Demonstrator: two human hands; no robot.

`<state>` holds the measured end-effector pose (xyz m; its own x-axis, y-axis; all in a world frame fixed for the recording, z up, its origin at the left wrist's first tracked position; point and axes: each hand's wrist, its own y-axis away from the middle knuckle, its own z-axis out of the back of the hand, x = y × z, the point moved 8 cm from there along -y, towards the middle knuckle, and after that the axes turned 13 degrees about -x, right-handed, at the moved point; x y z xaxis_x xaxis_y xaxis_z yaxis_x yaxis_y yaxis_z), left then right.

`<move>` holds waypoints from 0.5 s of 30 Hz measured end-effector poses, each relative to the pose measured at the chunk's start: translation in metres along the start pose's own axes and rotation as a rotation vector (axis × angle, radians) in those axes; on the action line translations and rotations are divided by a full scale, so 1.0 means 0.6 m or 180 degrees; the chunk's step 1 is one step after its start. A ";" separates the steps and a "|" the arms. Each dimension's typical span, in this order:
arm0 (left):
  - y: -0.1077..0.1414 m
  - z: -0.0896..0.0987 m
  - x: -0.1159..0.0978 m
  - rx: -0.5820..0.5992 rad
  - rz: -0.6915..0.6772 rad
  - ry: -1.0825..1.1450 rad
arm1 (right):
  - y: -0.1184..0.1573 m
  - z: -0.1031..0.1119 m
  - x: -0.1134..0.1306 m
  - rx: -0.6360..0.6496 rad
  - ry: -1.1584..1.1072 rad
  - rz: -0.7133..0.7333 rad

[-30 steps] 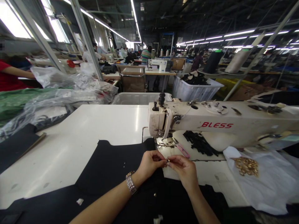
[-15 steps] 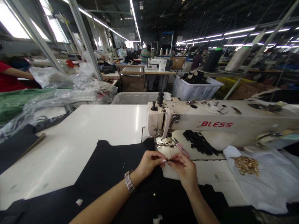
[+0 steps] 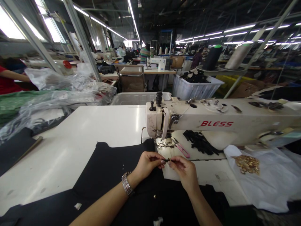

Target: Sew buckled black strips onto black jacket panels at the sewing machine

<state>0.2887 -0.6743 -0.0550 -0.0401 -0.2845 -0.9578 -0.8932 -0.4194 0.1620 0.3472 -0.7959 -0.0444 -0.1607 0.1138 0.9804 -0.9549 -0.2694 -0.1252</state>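
Observation:
My left hand (image 3: 146,164), with a metal watch on its wrist, pinches one end of a short black strip (image 3: 166,160). The fingertips of my right hand (image 3: 187,174) are closed on its other end, where a small gold-coloured bit shows, too small to make out fully. Both hands hover over black fabric panels (image 3: 113,166), just in front of the needle area of a sewing machine (image 3: 190,121). Pink thread snips (image 3: 182,149) lie behind my right hand. A heap of black strips (image 3: 199,144) rests under the machine arm.
Gold-coloured rings (image 3: 248,164) lie on a white plastic bag (image 3: 270,185) at the right. A plastic bin (image 3: 141,98) stands behind the white table (image 3: 101,122). Plastic-wrapped goods (image 3: 58,97) are piled at left, near a person's red sleeve (image 3: 6,80).
My fingertips have drawn slightly apart, and more of the black strip shows between them. The whole view has shifted a little.

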 end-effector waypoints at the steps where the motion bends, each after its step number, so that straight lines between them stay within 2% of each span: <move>1: 0.001 -0.001 0.000 0.0022 -0.0022 -0.0038 | 0.001 -0.002 0.002 0.0028 0.0018 0.0020; 6: 0.006 -0.004 -0.001 0.0105 -0.0060 -0.0114 | 0.003 -0.002 0.006 0.0043 0.0067 0.0044; 9: 0.012 -0.013 -0.006 0.0446 -0.0057 -0.0071 | 0.002 0.000 0.002 0.0051 -0.0110 -0.0082; 12: 0.015 -0.019 -0.003 0.0746 0.0130 0.0098 | 0.005 -0.001 -0.004 0.0048 -0.0452 -0.0312; 15: 0.011 -0.018 0.009 0.0740 0.0387 0.0338 | 0.009 -0.013 -0.008 0.0283 -0.0586 -0.0424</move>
<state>0.2876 -0.6877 -0.0566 -0.1172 -0.4145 -0.9025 -0.9640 -0.1711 0.2037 0.3408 -0.7902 -0.0508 0.0213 -0.0199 0.9996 -0.9375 -0.3477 0.0130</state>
